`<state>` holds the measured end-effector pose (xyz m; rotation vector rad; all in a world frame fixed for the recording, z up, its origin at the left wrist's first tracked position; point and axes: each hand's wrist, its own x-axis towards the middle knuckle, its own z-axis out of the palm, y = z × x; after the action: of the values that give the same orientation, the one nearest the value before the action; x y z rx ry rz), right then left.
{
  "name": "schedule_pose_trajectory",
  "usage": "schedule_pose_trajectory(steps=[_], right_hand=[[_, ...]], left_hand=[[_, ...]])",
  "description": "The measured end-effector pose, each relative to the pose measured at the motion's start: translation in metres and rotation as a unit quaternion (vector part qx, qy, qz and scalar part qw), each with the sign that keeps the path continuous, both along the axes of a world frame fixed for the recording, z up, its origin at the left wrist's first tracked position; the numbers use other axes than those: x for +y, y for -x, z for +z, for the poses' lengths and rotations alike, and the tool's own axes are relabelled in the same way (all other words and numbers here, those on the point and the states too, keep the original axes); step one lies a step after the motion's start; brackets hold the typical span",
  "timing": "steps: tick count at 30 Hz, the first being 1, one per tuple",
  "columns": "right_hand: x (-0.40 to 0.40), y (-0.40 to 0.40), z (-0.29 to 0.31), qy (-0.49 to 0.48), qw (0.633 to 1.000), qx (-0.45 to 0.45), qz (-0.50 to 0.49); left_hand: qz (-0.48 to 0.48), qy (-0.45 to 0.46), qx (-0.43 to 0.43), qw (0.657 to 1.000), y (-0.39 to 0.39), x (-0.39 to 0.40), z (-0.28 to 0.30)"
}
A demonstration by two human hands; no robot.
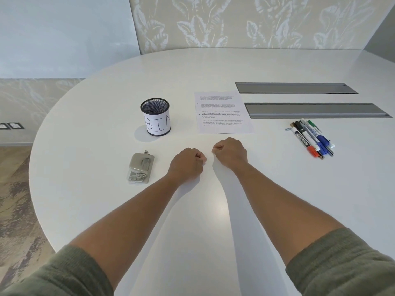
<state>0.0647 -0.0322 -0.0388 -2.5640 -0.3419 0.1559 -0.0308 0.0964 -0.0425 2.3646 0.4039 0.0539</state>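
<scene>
My left hand [188, 162] and my right hand [230, 152] rest side by side on the white table [213, 210], both curled into fists with nothing in them. A printed sheet of paper [222, 113] lies just beyond my right hand. To the left of the sheet stands a black mesh cup [155, 116] wrapped in a white label reading "BIN". A grey metal hole punch [139, 168] lies left of my left hand. At the right lies a bunch of several marker pens [312, 135] with a small paper clip [288, 129] beside them.
Two grey cable-tray covers [297, 88] [316, 110] are set into the table beyond the pens. The table's curved edge runs down the left side, with patterned carpet [15, 189] below it. A leaf-patterned wall [235, 22] stands behind the table.
</scene>
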Motion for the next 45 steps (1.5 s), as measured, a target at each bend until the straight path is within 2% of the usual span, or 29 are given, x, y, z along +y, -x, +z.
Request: schedule_pose_trajectory(steps=[6,12,18,20,24,29,34,41,45], right_hand=[[0.002,-0.001,0.004,0.003,1.0,0.007,-0.003],[0.011,0.003,0.005,0.088,0.996,0.004,0.028],[0.021,0.004,0.011,0.143,0.988,0.028,0.056],[0.026,0.004,0.017,0.092,0.99,0.084,0.059],[0.037,0.007,0.03,-0.106,0.972,0.203,0.049],[0.063,0.006,0.051,-0.216,0.959,0.176,0.06],[0.098,0.0,0.072,-0.245,0.961,0.107,0.068],[0.14,-0.011,0.098,-0.258,0.955,0.089,0.115],[0.162,-0.02,0.106,-0.235,0.963,0.059,0.12]], left_hand=[[-0.002,-0.004,-0.003,1.0,0.001,0.0,-0.003],[-0.002,-0.007,-0.004,1.0,0.001,0.0,-0.004],[0.027,0.056,0.013,0.998,-0.002,0.002,-0.001],[0.03,0.102,0.01,0.994,-0.004,0.004,0.003],[0.061,0.138,-0.007,0.989,-0.008,0.015,0.014],[0.105,0.109,-0.048,0.987,-0.018,0.041,0.036],[0.126,0.076,-0.08,0.986,-0.026,0.072,0.065],[0.165,0.074,-0.099,0.979,-0.038,0.121,0.096],[0.186,0.038,-0.088,0.978,-0.044,0.143,0.103]])
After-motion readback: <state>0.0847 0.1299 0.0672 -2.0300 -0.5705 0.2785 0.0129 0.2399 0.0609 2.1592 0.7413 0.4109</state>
